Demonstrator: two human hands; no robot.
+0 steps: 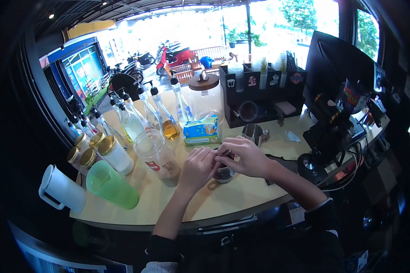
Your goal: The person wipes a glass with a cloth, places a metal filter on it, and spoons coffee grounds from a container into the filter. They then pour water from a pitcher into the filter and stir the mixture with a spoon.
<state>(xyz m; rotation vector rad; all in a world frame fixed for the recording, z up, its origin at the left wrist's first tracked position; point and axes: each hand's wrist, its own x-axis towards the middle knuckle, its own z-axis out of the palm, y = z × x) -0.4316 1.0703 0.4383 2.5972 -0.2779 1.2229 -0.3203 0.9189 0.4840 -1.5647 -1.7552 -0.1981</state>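
My left hand [198,169] and my right hand [247,157] meet over a small dark glass cup or jar [224,174] on the table. The fingers of both hands are pinched together at its rim. Whatever they pinch is hidden by the fingers and too small to name. Just behind the hands stands a blue and green packet [202,131]. A metal pitcher [252,132] is close behind my right hand. To the left of my left hand is a large clear jar [158,157] with brown powder low inside.
Along the left stand a green pitcher [111,184], a white pitcher [63,189], gold-lidded jars [116,154] and several pump bottles [169,127]. A black cup organizer [264,100] is at the back. On the right are a monitor [339,68] and loose cables [346,175].
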